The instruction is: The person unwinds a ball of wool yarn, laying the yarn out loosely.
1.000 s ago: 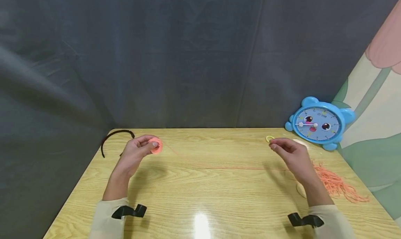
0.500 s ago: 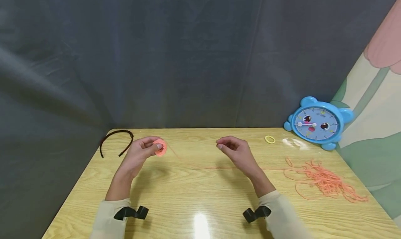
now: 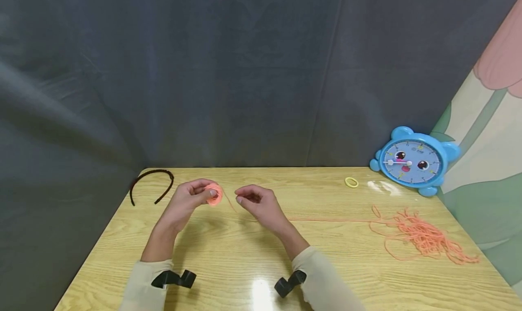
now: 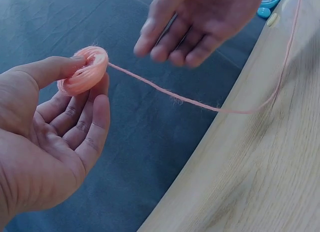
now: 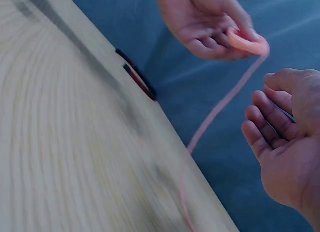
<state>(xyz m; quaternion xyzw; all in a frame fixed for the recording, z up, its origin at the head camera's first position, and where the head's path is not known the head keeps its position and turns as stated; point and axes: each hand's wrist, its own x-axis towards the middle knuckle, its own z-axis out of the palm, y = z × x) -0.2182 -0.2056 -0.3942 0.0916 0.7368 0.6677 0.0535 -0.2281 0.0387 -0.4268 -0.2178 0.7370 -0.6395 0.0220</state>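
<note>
My left hand [image 3: 183,204] pinches a small wound ball of coral yarn [image 3: 218,191] between thumb and fingers, raised over the table. From this ball of yarn a strand [image 4: 175,96] sags down and runs right across the tabletop to a loose yarn pile [image 3: 428,234]. Just right of the ball, my right hand [image 3: 263,206] hovers with relaxed, slightly bent fingers. Nothing lies in it; both wrist views show a gap between its fingertips and the strand. The left thumb covers part of the ball.
A black headband [image 3: 157,171] lies at the table's back left. Toward the back right lies a yellow ring [image 3: 353,186], with a blue animal-shaped clock [image 3: 412,166] beyond it against the dark curtain [image 3: 244,75]. The wooden table [image 3: 228,265] spans beneath both hands.
My right hand has swept left from the yellow ring to beside the yarn ball, leaving the ring on the table. My left hand, still pinching the ball, has shifted slightly right.
</note>
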